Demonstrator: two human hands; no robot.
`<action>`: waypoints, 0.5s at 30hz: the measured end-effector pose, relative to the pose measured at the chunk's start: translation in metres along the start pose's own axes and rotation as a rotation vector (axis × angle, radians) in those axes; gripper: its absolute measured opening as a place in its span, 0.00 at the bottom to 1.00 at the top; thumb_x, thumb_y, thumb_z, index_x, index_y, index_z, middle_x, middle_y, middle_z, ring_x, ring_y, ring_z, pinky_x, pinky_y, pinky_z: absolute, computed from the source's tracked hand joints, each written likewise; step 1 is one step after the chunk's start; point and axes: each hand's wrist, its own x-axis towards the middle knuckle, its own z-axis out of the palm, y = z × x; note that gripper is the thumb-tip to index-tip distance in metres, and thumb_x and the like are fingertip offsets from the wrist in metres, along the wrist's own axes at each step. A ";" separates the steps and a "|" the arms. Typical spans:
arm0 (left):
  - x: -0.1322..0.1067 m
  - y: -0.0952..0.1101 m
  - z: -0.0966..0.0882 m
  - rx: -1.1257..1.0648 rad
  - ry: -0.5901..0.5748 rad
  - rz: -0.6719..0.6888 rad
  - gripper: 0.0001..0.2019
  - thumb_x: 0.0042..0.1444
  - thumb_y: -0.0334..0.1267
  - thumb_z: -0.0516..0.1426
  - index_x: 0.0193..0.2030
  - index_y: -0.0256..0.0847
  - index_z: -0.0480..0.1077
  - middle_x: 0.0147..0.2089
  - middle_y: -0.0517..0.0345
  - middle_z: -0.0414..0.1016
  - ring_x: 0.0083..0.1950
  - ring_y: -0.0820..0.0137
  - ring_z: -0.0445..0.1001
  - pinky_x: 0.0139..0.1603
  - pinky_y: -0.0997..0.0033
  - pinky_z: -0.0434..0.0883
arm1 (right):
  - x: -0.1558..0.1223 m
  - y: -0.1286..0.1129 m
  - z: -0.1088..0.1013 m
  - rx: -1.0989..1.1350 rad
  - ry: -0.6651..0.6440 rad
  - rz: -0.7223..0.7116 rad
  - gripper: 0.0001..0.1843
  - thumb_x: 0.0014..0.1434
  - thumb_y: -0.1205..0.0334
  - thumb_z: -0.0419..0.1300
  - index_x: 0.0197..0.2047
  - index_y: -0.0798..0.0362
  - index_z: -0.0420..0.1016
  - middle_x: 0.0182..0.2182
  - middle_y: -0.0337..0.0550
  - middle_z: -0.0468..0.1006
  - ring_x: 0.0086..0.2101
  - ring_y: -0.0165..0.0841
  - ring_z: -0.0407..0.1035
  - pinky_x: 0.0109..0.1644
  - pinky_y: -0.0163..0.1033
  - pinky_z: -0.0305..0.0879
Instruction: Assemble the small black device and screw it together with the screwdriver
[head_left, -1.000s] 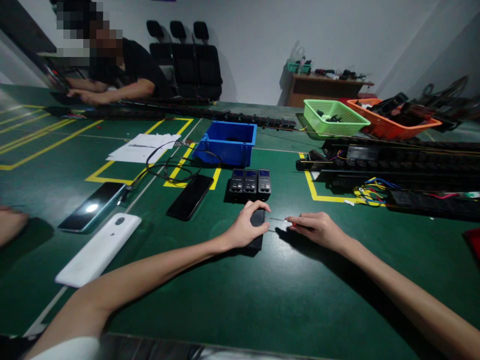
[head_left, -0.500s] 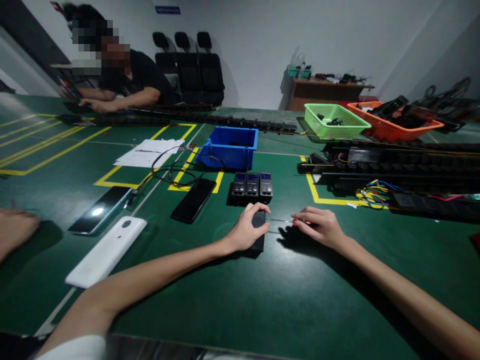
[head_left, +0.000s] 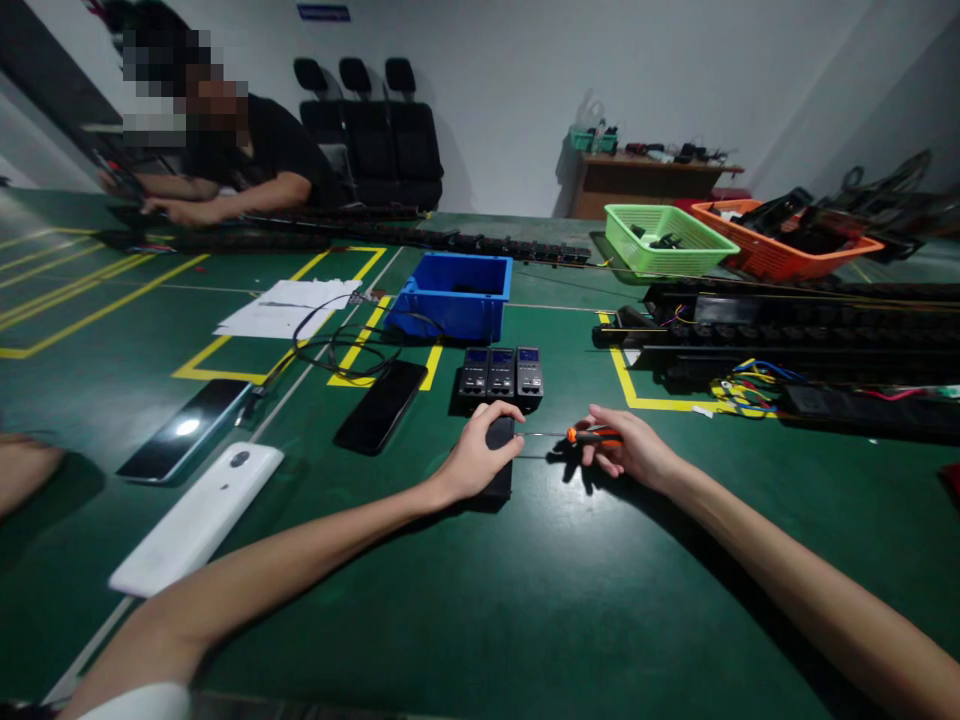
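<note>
My left hand (head_left: 480,455) is wrapped over a small black box (head_left: 498,488) on the green table, pressing it down with thumb and fingers. In my right hand (head_left: 626,447) is a screwdriver (head_left: 595,436) with an orange and black handle. Its thin shaft points left and the tip meets the box's right side, close to my left thumb and fingertips. The grip on the handle looks loose, with the lower fingers partly spread. Just beyond the box stand three similar black modules (head_left: 501,372) with small displays, in a row. My left palm hides part of the held box.
A black phone (head_left: 381,407), another phone (head_left: 185,430) and a white case-like device (head_left: 197,520) lie left. Behind are a blue bin (head_left: 450,298), papers (head_left: 285,307) and cables. Long black rails (head_left: 787,325) and baskets (head_left: 667,240) occupy the right. A co-worker (head_left: 247,160) leans in at far left.
The right-hand fingers have loosened and shifted on the screwdriver, so more of its orange handle shows. The left hand keeps hold of the box. The whole view has shifted slightly.
</note>
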 end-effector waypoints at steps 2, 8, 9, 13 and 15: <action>0.001 -0.001 0.000 -0.003 0.001 0.000 0.10 0.55 0.33 0.56 0.44 0.43 0.68 0.44 0.58 0.67 0.46 0.67 0.67 0.51 0.67 0.64 | -0.002 0.001 -0.001 -0.151 -0.006 -0.031 0.24 0.60 0.45 0.56 0.31 0.59 0.75 0.14 0.40 0.72 0.10 0.22 0.53 0.13 0.28 0.43; 0.002 -0.002 0.000 -0.003 -0.004 -0.019 0.09 0.54 0.31 0.55 0.43 0.43 0.67 0.44 0.59 0.67 0.47 0.67 0.67 0.51 0.67 0.63 | -0.003 0.004 -0.003 -0.395 0.048 -0.163 0.20 0.57 0.47 0.61 0.29 0.58 0.76 0.11 0.30 0.60 0.14 0.20 0.50 0.18 0.29 0.41; 0.002 -0.002 0.000 -0.001 -0.007 -0.023 0.09 0.54 0.31 0.55 0.42 0.43 0.67 0.43 0.59 0.67 0.47 0.67 0.67 0.51 0.67 0.63 | -0.002 0.004 -0.004 -0.422 0.050 -0.182 0.19 0.57 0.47 0.61 0.31 0.58 0.77 0.12 0.30 0.60 0.15 0.21 0.51 0.19 0.29 0.43; 0.002 -0.001 -0.001 0.001 -0.017 -0.034 0.09 0.54 0.32 0.55 0.42 0.43 0.67 0.43 0.58 0.67 0.47 0.66 0.67 0.51 0.66 0.63 | -0.001 0.001 -0.006 -0.563 0.057 -0.287 0.18 0.56 0.49 0.62 0.35 0.57 0.80 0.21 0.39 0.75 0.22 0.27 0.65 0.25 0.32 0.58; 0.002 -0.001 -0.002 0.001 -0.019 -0.037 0.09 0.54 0.32 0.55 0.42 0.43 0.67 0.43 0.59 0.67 0.46 0.67 0.67 0.51 0.66 0.64 | -0.002 -0.001 -0.007 -0.637 0.049 -0.378 0.16 0.56 0.51 0.62 0.36 0.56 0.81 0.30 0.45 0.81 0.30 0.34 0.72 0.34 0.36 0.65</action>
